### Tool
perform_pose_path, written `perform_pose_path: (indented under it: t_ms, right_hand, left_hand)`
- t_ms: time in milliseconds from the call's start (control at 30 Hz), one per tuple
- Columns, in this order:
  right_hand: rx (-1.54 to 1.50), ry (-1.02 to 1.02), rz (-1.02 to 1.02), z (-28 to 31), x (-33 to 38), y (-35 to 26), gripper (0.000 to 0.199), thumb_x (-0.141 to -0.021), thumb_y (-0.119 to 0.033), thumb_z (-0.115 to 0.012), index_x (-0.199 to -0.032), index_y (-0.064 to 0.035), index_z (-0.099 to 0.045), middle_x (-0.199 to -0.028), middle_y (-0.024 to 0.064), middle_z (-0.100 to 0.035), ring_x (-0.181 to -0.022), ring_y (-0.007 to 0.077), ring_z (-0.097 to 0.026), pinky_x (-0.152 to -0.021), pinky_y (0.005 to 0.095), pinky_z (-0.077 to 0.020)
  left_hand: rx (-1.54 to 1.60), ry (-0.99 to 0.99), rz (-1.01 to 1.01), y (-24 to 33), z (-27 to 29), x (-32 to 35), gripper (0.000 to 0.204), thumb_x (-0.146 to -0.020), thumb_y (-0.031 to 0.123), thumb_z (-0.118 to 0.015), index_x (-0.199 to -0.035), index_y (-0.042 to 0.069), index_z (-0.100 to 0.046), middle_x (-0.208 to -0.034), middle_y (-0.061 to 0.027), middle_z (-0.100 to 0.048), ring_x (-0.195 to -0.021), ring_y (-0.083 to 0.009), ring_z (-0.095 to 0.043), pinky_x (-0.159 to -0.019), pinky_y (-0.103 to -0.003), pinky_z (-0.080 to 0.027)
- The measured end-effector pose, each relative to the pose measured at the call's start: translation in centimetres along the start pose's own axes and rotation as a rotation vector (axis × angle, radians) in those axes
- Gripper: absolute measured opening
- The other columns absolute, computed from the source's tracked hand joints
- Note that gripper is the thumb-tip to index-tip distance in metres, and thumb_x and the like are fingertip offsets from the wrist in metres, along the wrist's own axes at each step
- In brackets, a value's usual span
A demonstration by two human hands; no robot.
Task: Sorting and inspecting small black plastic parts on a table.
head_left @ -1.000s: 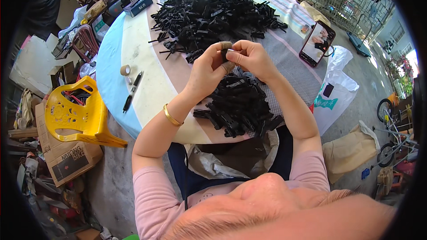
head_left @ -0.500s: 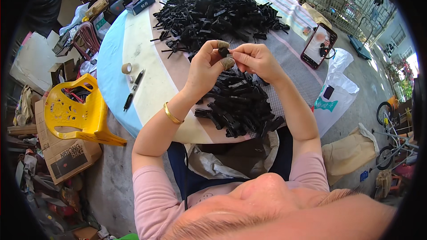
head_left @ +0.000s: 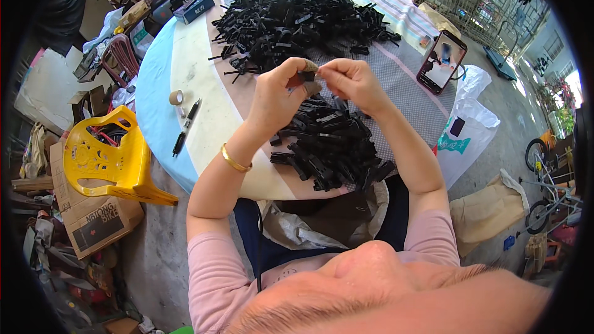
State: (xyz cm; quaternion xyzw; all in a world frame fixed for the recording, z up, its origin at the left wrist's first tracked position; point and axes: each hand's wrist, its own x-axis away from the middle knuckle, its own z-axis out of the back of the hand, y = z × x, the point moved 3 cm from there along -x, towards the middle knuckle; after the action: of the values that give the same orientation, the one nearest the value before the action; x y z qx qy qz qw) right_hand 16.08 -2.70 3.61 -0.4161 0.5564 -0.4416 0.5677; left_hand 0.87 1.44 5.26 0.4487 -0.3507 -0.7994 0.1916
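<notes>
You had a grey floor [head_left: 158, 244] around your cloth-covered table [head_left: 207, 120], a yellow chair [head_left: 99, 159] to your left, and a daylit metal grille [head_left: 476, 6] beyond.

The pieces [head_left: 303, 18] are black — the tablecloth [head_left: 210, 124] striped blue, cream and pink — the chair [head_left: 133, 170] yellow.

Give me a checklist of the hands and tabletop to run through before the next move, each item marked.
1. Left hand holds a small black piece: ok.
2. Right hand has a firm grip on that piece: cannot tell; its fingertips meet close beside it.
3. Near pile of black pieces within reach: ok.
4. Near pile fully apart from the far pile of black pieces: cannot tell; hands block part.
5. Pen and tape roll clear of both hands: ok.
</notes>
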Motion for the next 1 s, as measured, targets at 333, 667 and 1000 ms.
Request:
perform_pose_path:
  t_ms: [333, 667, 1000]
  right_hand:
    - [0.472, 0.169, 0.298, 1.1, -0.5, 0.2, 0.015, -0.084, -0.014, -0.057, -0.084, 0.0006, -0.063, -0.06, -0.0022, -0.052, -0.052, 0.0023, -0.044, -0.047, 0.0168, -0.0351]
    - [0.603, 0.18, 0.272, 1.3, -0.6, 0.5, 0.017, -0.081, -0.016, -0.061, -0.086, 0.0003, -0.063, -0.065, 0.0007, -0.06, -0.056, 0.0038, -0.048, -0.05, 0.0189, -0.0391]
    - [0.032, 0.129, 0.014, 1.7, -1.1, 1.8, 0.025, -0.083, -0.018, -0.061, -0.102, -0.0024, -0.06, -0.066, -0.004, -0.053, -0.05, 0.0003, -0.038, -0.042, 0.015, -0.029]
  left_hand:
    - [-0.385, -0.172, -0.015, -5.5, 1.3, -1.8, 0.018, -0.07, 0.006, -0.066, -0.089, 0.004, -0.064, -0.083, -0.0078, -0.059, -0.076, -0.0184, -0.055, -0.068, -0.028, -0.046]
    - [-0.761, -0.065, -0.078, -7.3, -0.5, -0.9, 0.013, -0.064, 0.004, -0.06, -0.076, 0.006, -0.064, -0.085, -0.012, -0.054, -0.084, -0.0295, -0.051, -0.071, -0.036, -0.046]
    - [0.51, -0.118, 0.221, -4.8, -0.6, -0.9, 0.016, -0.077, -0.002, -0.058, -0.093, -0.002, -0.061, -0.09, -0.0028, -0.062, -0.081, -0.0077, -0.055, -0.071, -0.022, -0.046]
